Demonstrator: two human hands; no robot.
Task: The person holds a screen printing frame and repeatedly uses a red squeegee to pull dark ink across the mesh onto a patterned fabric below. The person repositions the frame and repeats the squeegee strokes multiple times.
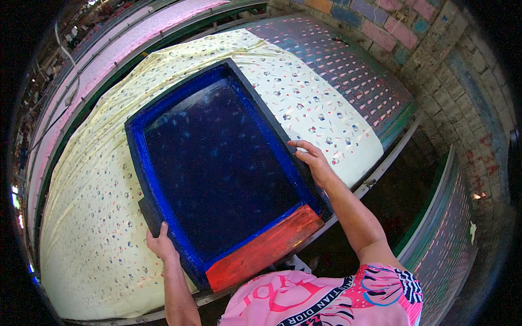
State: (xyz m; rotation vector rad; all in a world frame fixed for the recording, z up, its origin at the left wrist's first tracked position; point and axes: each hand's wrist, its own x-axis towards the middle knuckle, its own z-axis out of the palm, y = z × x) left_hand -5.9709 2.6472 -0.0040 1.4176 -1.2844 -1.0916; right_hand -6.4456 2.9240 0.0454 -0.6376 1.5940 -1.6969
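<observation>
A large rectangular screen frame (pixel 209 163) with a dark blue mesh, brighter blue borders and a red band (pixel 261 244) along its near end lies tilted slightly sideways over pale yellow cloth printed with small scattered motifs (pixel 331 119). My left hand (pixel 162 242) grips the frame's left edge near the bottom, thumb up along the side. My right hand (pixel 312 163) holds the right edge about halfway along, fingers curled onto the rim. Whether the frame rests fully on the cloth I cannot tell.
A dark printing table surface (pixel 380 98) with rows of pink marks continues behind the cloth. A pink-covered long table (pixel 81 70) runs at the left. A brick wall (pixel 380 22) stands at the back right; another printing table (pixel 440 233) is at the right beyond a dark gap.
</observation>
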